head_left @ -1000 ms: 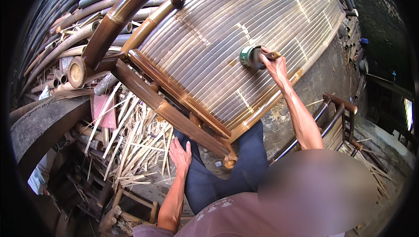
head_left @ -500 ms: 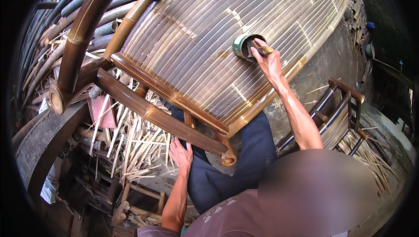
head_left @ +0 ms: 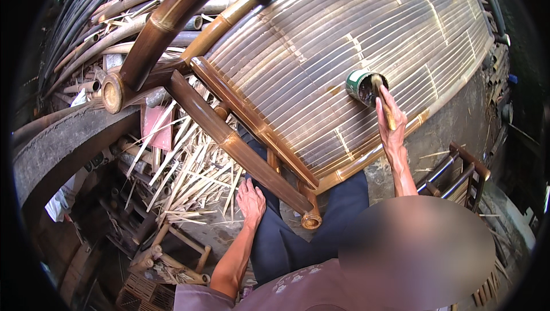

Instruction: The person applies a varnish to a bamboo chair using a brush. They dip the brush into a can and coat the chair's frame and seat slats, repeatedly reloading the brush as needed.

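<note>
The right hand (head_left: 397, 133) grips a brush (head_left: 390, 117) at the green tin (head_left: 357, 85) just ahead on bamboo slats (head_left: 321, 104), the left hand (head_left: 252, 201) well back, spread against the leg (head_left: 269, 242).

The brush (head_left: 389, 117) in your right hand (head_left: 395, 138) has a smooth, lightly shiny handle that looks like wood, and the can (head_left: 355, 85) beside it appears to be metal, with a smooth green-and-white outside. Under the can, your slatted bamboo panel (head_left: 286, 119) is ridged with a soft sheen, while the thick brown bamboo rail (head_left: 252, 159) near your knees is smooth and glossy. Your dark trousers (head_left: 275, 248) are matt cloth, the split strips (head_left: 192, 182) dry and dull, and the curved ledge (head_left: 60, 133) rough, matt, concrete-like grey.
</note>
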`<action>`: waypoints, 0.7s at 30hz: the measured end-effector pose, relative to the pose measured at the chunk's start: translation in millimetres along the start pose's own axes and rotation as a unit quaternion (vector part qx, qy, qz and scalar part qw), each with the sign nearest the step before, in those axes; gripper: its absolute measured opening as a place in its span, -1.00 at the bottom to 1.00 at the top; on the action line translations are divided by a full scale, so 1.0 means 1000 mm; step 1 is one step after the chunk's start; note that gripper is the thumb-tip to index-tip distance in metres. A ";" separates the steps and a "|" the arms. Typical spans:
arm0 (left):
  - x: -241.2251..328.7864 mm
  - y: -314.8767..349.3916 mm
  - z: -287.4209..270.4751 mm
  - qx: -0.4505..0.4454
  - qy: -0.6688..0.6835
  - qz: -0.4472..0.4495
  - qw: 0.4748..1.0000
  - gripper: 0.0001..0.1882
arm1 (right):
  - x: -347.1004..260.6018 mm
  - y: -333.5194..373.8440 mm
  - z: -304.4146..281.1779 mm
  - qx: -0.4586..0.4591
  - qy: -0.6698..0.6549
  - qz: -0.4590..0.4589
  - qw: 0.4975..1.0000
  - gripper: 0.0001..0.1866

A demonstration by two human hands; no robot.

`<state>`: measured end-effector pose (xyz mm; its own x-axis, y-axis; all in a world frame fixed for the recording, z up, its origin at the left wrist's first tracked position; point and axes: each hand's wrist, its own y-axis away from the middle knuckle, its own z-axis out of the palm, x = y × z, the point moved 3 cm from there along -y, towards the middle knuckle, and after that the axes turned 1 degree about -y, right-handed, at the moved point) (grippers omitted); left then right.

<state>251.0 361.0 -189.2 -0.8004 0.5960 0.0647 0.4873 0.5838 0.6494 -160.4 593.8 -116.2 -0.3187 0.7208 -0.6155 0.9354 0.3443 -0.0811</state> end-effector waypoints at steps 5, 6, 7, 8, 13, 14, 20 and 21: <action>-0.001 -0.003 -0.004 0.005 0.036 0.008 0.999 -0.47 | 0.004 0.018 -0.002 -0.004 -0.117 0.169 0.979 -0.64; -0.001 -0.004 -0.002 0.010 0.015 0.006 1.000 -0.48 | 0.005 0.021 -0.004 0.038 -0.156 0.187 0.969 -0.64; -0.003 -0.004 -0.002 0.012 0.018 0.006 1.000 -0.48 | 0.005 0.024 -0.008 0.081 -0.195 0.206 0.956 -0.63; -0.002 -0.005 -0.004 0.016 0.021 0.005 1.000 -0.49 | 0.009 0.026 -0.014 0.099 -0.203 0.236 0.945 -0.56; -0.005 -0.012 -0.012 0.011 0.025 -0.009 1.000 -0.50 | 0.019 0.031 -0.047 0.221 -0.538 0.387 0.715 -0.23; -0.005 -0.013 -0.015 0.007 0.027 -0.008 1.000 -0.50 | 0.016 0.030 -0.051 0.225 -0.555 0.368 0.711 -0.18; -0.010 -0.018 -0.020 -0.001 0.038 -0.015 0.999 -0.51 | -0.023 -0.037 0.031 0.086 -0.579 0.303 0.752 -0.18; -0.009 -0.020 -0.021 -0.007 0.037 -0.014 0.999 -0.51 | -0.038 -0.053 0.063 0.037 -0.558 0.301 0.772 -0.31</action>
<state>241.3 332.2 -187.4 -0.8381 0.5360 0.1016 0.4592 0.5926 0.6618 -187.9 510.8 -137.8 0.4699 -0.2451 -0.8480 0.8817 0.0845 0.4641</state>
